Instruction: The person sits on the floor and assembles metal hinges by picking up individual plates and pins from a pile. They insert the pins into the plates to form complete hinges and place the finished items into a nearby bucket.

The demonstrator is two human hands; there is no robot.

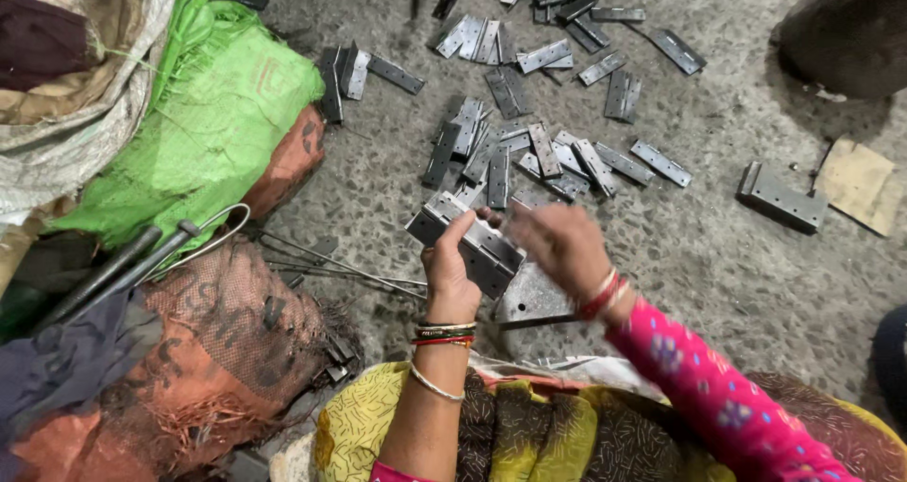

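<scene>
My left hand (448,269) grips a stack of grey metal hinges (467,240), held level above the floor. My right hand (564,246) hovers at the stack's right end with fingers spread and slightly blurred; it touches or nearly touches the top hinge, and I cannot tell if it holds one. Both wrists wear bangles, and the right arm has a pink patterned sleeve. Just beyond the hands, a loose pile of flat hinges (529,156) is scattered on the speckled stone floor (737,255).
A flat metal plate (531,301) lies under my hands. More hinges (567,9) lie farther off, and a separate stacked bundle (780,198) sits at right beside a cardboard scrap (860,184). Green (217,113) and orange (217,350) sacks, rods (113,269) and thin wires crowd the left.
</scene>
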